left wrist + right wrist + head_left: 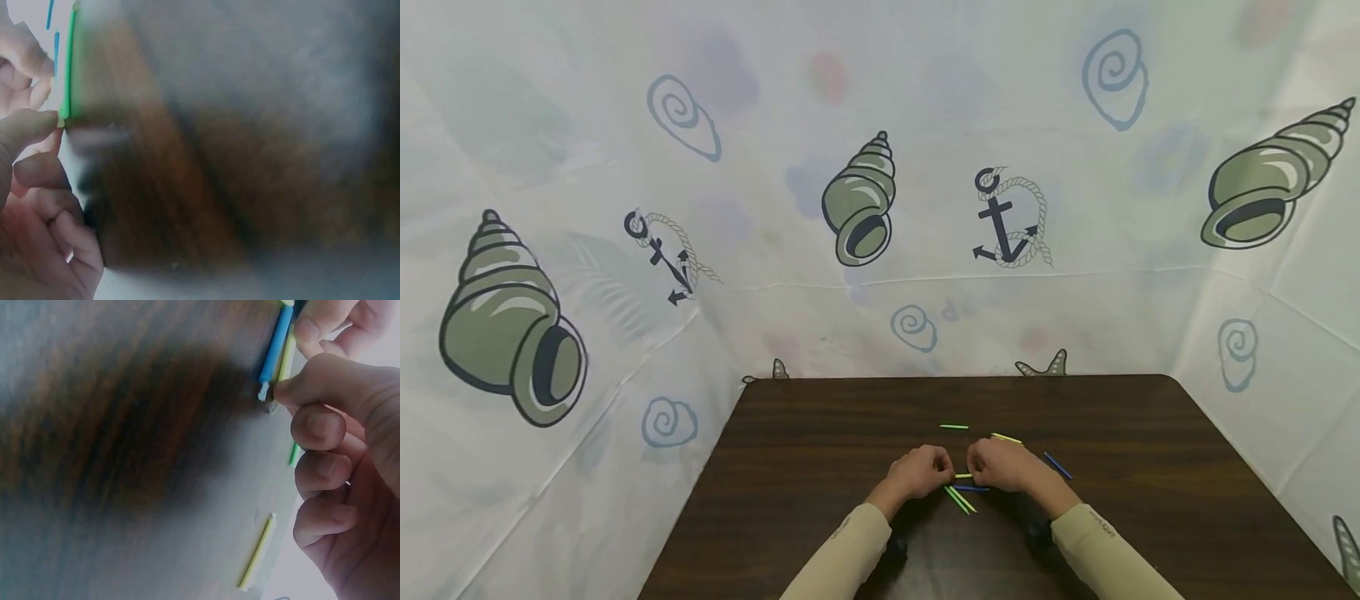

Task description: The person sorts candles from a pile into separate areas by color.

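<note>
Between the two hands a thin yellow stick (963, 476) lies crosswise. My left hand (919, 472) pinches one end with thumb and forefinger, and my right hand (1006, 464) pinches the other. Just below it, a blue stick (276, 344) with a whitish frayed tip lies on the table. Two greenish sticks (957, 498) slant down side by side from the left fingertips; one green stick (70, 62) shows close to the left thumb. The right hand's other fingers (320, 472) are curled.
The brown wooden table (820, 417) also bears a green stick (953, 427) toward the back, another yellow stick (1006, 437) behind the right hand, and a blue stick (1057, 465) to its right. A patterned cloth (925, 308) hangs round the table.
</note>
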A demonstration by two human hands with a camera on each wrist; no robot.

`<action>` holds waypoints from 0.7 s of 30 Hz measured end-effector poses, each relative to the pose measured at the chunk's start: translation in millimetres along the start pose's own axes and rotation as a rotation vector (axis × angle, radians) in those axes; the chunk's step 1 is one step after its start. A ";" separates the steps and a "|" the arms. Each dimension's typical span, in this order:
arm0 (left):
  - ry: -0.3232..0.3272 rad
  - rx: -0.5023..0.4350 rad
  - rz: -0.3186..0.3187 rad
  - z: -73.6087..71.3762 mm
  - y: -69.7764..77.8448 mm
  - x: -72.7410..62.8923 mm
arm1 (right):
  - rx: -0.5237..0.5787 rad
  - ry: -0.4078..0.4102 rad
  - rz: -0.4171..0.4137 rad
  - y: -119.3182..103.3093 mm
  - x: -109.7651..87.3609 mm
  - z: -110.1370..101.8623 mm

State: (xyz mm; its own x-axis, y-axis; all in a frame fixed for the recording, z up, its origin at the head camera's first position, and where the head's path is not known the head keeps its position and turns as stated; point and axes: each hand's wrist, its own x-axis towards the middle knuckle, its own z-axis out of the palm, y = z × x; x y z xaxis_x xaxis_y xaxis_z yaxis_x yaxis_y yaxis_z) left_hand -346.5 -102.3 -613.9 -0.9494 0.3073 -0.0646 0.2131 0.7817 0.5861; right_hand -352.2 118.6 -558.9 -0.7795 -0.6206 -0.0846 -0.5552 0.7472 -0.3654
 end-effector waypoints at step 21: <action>-0.139 -0.132 0.075 -27.6 34.4 -21.5 | 0.138 0.106 0.224 40.1 -17.2 -40.6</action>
State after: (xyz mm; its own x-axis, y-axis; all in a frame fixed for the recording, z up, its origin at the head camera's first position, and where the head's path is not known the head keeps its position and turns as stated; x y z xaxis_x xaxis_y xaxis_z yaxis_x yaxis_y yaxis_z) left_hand -325.1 -97.0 -570.0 -0.8891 0.4411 -0.1225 0.2410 0.6785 0.6939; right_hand -372.8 168.9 -534.5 -0.9086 -0.4094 -0.0827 -0.3261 0.8190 -0.4722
